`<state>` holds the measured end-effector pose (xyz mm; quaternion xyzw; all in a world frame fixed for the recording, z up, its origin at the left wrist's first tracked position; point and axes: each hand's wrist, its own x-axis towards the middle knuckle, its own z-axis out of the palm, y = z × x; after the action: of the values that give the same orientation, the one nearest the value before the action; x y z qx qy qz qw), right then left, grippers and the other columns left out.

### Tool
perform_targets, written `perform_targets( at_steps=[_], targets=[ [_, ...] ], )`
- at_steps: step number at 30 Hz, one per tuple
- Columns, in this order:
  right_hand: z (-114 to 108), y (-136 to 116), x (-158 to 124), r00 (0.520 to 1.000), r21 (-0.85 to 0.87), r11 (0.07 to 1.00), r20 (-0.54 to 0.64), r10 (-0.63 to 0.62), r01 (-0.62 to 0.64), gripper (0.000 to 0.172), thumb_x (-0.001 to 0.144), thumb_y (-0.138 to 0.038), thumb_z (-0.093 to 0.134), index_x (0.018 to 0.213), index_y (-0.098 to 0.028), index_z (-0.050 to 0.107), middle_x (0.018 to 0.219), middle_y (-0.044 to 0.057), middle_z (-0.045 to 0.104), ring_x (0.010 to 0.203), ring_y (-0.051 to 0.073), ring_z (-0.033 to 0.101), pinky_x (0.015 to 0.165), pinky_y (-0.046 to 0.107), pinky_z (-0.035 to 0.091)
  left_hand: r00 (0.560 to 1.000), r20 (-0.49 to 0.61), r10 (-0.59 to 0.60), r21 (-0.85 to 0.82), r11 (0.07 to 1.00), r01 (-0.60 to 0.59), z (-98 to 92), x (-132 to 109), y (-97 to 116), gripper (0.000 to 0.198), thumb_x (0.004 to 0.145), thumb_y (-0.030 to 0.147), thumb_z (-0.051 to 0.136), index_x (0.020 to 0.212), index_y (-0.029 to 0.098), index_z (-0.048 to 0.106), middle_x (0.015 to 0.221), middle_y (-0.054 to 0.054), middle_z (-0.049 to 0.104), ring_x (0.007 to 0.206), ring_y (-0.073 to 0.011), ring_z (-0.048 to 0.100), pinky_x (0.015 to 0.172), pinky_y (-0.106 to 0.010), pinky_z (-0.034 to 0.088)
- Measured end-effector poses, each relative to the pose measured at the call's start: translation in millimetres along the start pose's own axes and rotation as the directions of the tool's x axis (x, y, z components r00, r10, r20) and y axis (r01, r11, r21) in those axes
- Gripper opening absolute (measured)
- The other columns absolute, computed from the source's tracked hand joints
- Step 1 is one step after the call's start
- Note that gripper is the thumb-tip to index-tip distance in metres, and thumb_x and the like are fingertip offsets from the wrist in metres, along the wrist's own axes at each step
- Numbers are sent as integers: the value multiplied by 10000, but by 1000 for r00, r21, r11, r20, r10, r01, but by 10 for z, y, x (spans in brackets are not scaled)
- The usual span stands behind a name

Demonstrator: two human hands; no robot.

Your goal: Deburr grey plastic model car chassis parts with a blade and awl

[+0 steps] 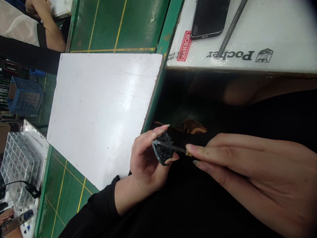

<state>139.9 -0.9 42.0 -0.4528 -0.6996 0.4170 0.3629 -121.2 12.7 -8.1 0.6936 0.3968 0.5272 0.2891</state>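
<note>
My left hand [148, 162] is closed around a small dark grey plastic part [160, 158], hollow with ribs inside. Its fingers wrap the far side and the thumb presses the near rim. Between the finger and thumb tips of my right hand [250, 175] is a slim grey metal tool [173, 147] with a gold-coloured end. Its pointed tip lies over the part's edge; whether it is a blade or a file I cannot tell. Both hands are over my dark clothing, just in front of the table's edge.
A white board [104, 109] lies on the green table [136, 26]. A black phone [210, 18] and a metal bar [231, 28] rest on a white printed box [277, 29]. Clear compartment trays [22, 165] and a blue crate [26, 96] stand farther off. Another person's arm [53, 31] shows.
</note>
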Motion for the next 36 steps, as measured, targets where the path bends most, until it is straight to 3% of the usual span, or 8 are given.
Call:
perform_targets(
  at_steps=[7,13,18,24,30,36],
  targets=[
    [-2,49,-19,1000,-17,1000,4,-10,10,466,1170,-191,759,1593,-380,807,1112,-17,883,895,196,841,796,327,723,996,13,-87,-39,995,87,22,-23,32,616,1013,254,991,1572,253,733,1443,-108,825,1330,-332,876,1156,-528,741],
    [-1,60,-19,1000,1,1000,-1,-8,8,452,1180,-180,746,1571,-397,816,1103,-35,880,902,171,841,732,284,684,994,34,-102,-91,990,105,26,-14,37,617,1016,199,977,1578,229,724,1460,-115,810,1357,-329,864,1181,-518,732],
    [20,85,-26,1000,-17,1000,18,18,-17,434,1190,-234,750,1589,-397,800,1133,-30,904,905,199,860,747,315,702,990,23,-142,-80,986,144,29,-34,36,615,1029,264,985,1584,270,721,1455,-106,813,1338,-331,867,1154,-533,747],
    [21,85,-2,1000,-8,1000,-9,-7,7,420,1181,-192,742,1529,-403,843,1070,-35,883,861,178,834,736,297,690,991,28,-134,-113,984,136,31,-36,26,630,1020,211,983,1591,226,718,1460,-120,807,1360,-322,859,1182,-512,737],
    [4,112,16,999,-15,1000,42,8,-7,458,1179,-227,746,1590,-420,808,1094,-39,910,853,202,858,781,327,722,989,40,-141,-99,985,145,18,-34,32,614,1036,230,968,1597,260,718,1462,-107,818,1352,-317,861,1166,-516,741],
    [7,100,19,1000,-12,1000,14,5,-5,391,1171,-219,759,1487,-428,856,1078,-54,905,867,190,858,746,308,701,987,42,-153,-134,978,157,21,-36,37,615,1024,189,968,1587,229,724,1466,-118,814,1368,-311,853,1185,-487,726]
  ],
)
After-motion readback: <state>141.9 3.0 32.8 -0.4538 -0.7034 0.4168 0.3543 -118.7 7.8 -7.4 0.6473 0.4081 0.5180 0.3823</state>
